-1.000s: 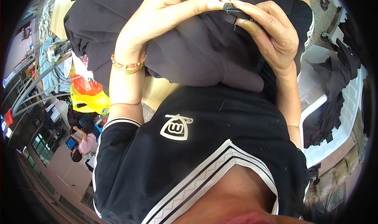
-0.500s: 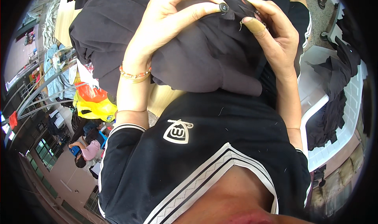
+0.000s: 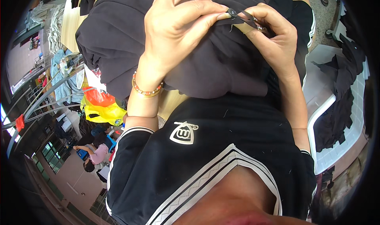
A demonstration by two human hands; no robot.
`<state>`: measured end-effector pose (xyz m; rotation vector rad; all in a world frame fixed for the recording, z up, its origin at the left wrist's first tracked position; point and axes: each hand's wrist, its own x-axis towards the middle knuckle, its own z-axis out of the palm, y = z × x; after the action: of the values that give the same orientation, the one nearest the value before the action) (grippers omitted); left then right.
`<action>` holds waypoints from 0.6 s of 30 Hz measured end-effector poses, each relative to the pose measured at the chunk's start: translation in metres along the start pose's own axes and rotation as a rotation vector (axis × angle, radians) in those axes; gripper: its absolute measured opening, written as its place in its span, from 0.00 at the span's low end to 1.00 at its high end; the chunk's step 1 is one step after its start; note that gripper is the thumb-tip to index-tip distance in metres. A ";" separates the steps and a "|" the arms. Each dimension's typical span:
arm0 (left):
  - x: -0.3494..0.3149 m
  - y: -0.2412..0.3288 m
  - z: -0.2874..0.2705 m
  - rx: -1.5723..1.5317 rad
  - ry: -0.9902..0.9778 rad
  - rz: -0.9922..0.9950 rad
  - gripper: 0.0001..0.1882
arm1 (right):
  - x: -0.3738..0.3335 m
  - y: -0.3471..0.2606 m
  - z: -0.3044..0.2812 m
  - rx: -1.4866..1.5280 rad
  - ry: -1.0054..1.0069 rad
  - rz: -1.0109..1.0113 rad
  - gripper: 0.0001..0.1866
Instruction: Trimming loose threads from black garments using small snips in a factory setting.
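My left hand (image 3: 178, 31) pinches a small round dark button (image 3: 232, 12) and the edge of dark fabric between thumb and forefinger. My right hand (image 3: 277, 37) is closed around small dark thread snips (image 3: 250, 20), whose narrow blades point left, right beside the button. A short loose thread (image 3: 231, 29) hangs just below the pinched fabric. The dark charcoal garment (image 3: 198, 69) lies bunched across my lap and the table, under both hands. A tan covering (image 3: 244, 27) shows on my right thumb, partly hidden by the fabric and snips.
A pale wooden table (image 3: 70, 29) shows at left. Beside it are yellow and red plastic bags (image 3: 103, 108) and metal rails (image 3: 47, 92). A white plastic bin (image 3: 320, 118) with dark garments (image 3: 336, 120) stands at right. Another person (image 3: 97, 155) sits in the left background.
My hands have come together: the right hand brought the snips in against the button, and its thumb has closed in. The left hand shifted slightly right and still pinches the button.
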<state>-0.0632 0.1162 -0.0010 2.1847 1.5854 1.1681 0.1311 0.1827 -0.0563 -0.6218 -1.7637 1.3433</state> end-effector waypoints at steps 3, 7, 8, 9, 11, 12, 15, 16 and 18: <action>-0.001 0.003 0.000 0.093 0.070 0.033 0.09 | 0.000 -0.003 0.002 0.076 0.027 0.042 0.10; -0.008 0.009 0.003 0.127 0.119 -0.033 0.09 | -0.001 -0.003 0.002 0.118 0.033 0.080 0.10; -0.008 0.010 0.003 0.127 0.120 -0.032 0.09 | -0.001 -0.004 0.001 0.117 0.033 0.079 0.10; -0.008 0.011 0.003 0.113 0.111 -0.057 0.09 | -0.001 -0.004 0.001 0.085 0.027 0.057 0.10; -0.008 0.016 0.004 0.102 0.103 -0.083 0.09 | -0.001 -0.005 0.002 0.053 0.020 0.033 0.10; -0.006 0.018 0.005 0.074 0.093 -0.126 0.10 | -0.001 -0.006 0.002 0.077 0.026 0.047 0.10; -0.006 0.015 0.005 0.017 0.073 -0.159 0.11 | -0.001 -0.004 0.002 0.089 0.028 0.051 0.10; -0.007 0.014 0.005 -0.030 0.048 -0.200 0.11 | -0.002 -0.003 0.002 0.078 0.025 0.043 0.10; -0.006 0.012 0.005 -0.077 0.023 -0.241 0.10 | -0.002 -0.003 0.001 0.074 0.021 0.045 0.10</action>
<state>-0.0523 0.1071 -0.0003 1.8775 1.7253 1.1622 0.1315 0.1798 -0.0545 -0.6363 -1.6844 1.4209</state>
